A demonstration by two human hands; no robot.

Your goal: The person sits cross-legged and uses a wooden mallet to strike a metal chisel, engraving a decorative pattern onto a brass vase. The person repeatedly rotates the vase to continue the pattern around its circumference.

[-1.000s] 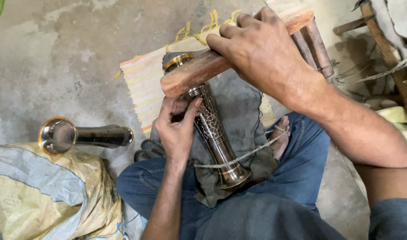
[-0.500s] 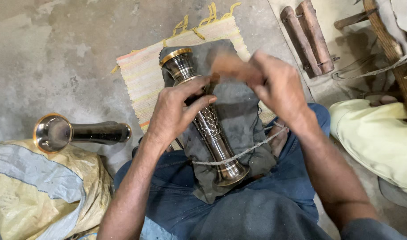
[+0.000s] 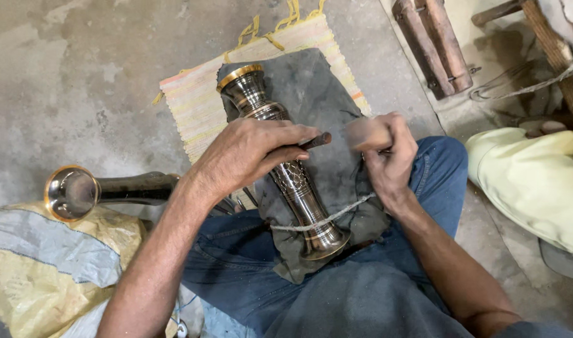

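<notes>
Vase (image 3: 286, 169) middle hidden beneath left hand (image 3: 249, 153)

Dark metal vase (image 3: 285, 166) w/ gold rim & scale-pattern band, on grey cloth (image 3: 327, 106) over pale striped mat (image 3: 196, 103) w/ yellow fringe; blue jeans (image 3: 424, 188).

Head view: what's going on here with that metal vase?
A seated person has a tall engraved metal vase lying across a dark cloth on their lap, with a cord looped over its lower end. The left hand rests on the vase's middle and holds a thin dark tool against it. The right hand grips a wooden block just beside that tool. A second vase lies on the floor to the left.
</notes>
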